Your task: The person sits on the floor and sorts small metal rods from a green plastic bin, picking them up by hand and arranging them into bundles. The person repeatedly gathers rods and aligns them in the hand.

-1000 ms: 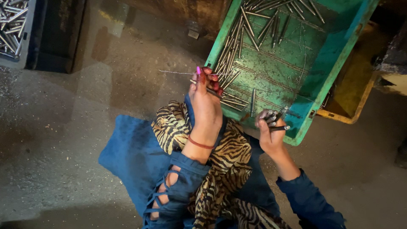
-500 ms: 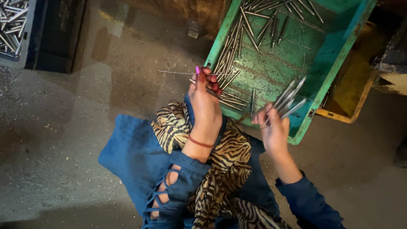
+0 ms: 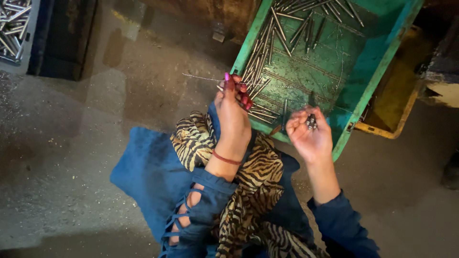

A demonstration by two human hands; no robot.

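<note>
While the left hand (image 3: 233, 111) is pinched shut on a thin beaded wire (image 3: 203, 77) stretched leftward, a small bundle of metal pins (image 3: 311, 122) is gripped upright in the curled right hand (image 3: 310, 136). Pins are judged light, stiff, slick; best taken mid-shaft. Wire is judged limp, easily kinked. More loose pins (image 3: 267, 48) are seen in the tilted green tray (image 3: 368, 91), set on a gritty concrete floor (image 3: 71, 143); lighting is dim.
</note>
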